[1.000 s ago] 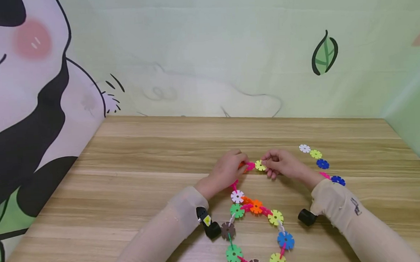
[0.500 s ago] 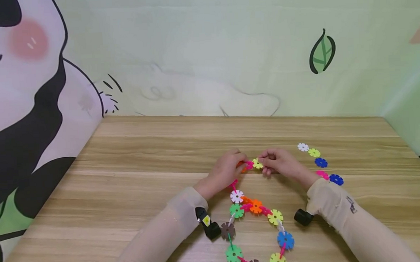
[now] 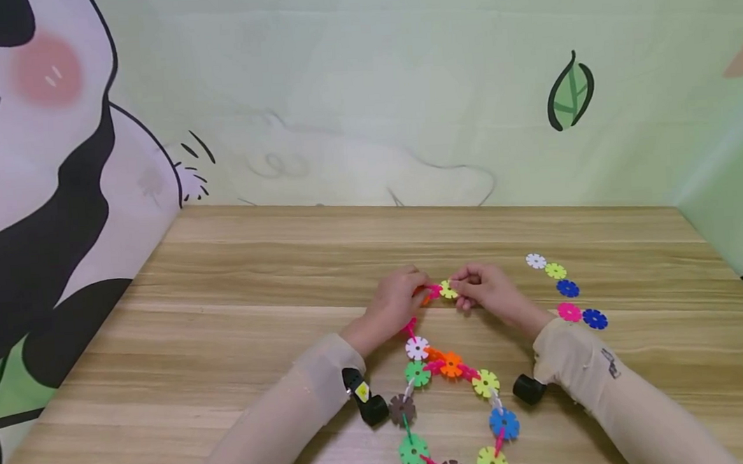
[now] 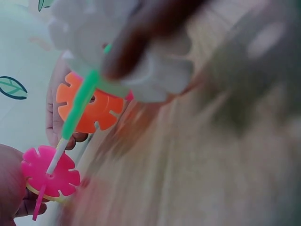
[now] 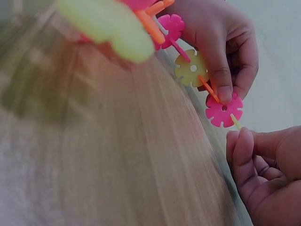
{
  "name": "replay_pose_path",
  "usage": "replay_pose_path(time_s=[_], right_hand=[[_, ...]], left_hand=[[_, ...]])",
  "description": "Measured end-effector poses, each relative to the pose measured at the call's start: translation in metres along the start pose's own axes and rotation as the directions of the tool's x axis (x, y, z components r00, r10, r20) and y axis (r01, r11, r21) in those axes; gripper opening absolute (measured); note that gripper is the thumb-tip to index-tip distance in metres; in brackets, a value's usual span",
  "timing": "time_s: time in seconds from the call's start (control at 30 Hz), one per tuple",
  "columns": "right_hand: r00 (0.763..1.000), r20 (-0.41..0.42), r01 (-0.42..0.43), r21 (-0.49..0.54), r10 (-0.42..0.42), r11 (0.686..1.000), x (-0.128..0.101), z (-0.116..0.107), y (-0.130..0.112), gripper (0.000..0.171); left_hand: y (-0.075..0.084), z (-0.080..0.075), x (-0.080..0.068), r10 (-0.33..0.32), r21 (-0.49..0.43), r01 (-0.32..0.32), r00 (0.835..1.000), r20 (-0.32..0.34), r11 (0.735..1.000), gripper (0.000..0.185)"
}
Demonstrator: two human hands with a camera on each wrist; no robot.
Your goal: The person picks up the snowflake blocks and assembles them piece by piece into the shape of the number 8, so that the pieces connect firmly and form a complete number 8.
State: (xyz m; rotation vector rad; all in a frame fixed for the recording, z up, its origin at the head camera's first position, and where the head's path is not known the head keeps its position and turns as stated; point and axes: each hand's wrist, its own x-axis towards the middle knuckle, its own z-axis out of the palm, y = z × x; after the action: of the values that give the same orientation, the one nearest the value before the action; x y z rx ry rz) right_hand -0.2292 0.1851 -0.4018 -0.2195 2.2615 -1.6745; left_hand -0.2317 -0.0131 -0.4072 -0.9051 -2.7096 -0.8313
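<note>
My left hand [image 3: 393, 304] pinches a pink notched snowflake disc [image 5: 224, 110] at the end of a linked chain, the thumb pressed on its face. From the other side my right hand [image 3: 491, 289] pinches a yellow disc [image 3: 447, 289], mostly hidden by its fingertips in the right wrist view, where its edge meets a notch of the pink disc. An orange link and another yellow disc [image 5: 191, 68] come before the pink one. The chain runs down past a white disc [image 3: 417, 348] to a ring of joined discs, including a green one [image 3: 414, 452] and a blue one [image 3: 504, 424].
Several loose discs lie on the wooden table [image 3: 253, 266] to the right: white [image 3: 535, 260], yellow [image 3: 556, 271], pink [image 3: 569, 312] and two blue [image 3: 567, 288]. A painted wall [image 3: 340, 107] stands behind the table. The ring reaches the bottom of the head view.
Both hands have shifted slightly left with the yellow and pink discs between them, the right hand more. The loose pink disc has come out from behind the right sleeve.
</note>
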Motion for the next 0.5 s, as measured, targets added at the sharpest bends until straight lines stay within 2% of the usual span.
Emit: replay_pose_path(time_s=[0.27, 0.5], right_hand=[[0.999, 0.005, 0.039, -0.031, -0.039, 0.999, 0.0020, -0.0016, 0.0018, 0.021], [0.999, -0.015, 0.031, -0.028, -0.032, 0.999, 0.0021, 0.0037, 0.0008, 0.020]], left_hand=[[-0.0002, 0.0020, -0.0019, 0.024, -0.006, -0.024, 0.999, -0.030, 1.000, 0.012], [-0.0003, 0.0028, -0.0022, 0.049, 0.004, -0.048, 0.998, -0.037, 0.999, 0.011]])
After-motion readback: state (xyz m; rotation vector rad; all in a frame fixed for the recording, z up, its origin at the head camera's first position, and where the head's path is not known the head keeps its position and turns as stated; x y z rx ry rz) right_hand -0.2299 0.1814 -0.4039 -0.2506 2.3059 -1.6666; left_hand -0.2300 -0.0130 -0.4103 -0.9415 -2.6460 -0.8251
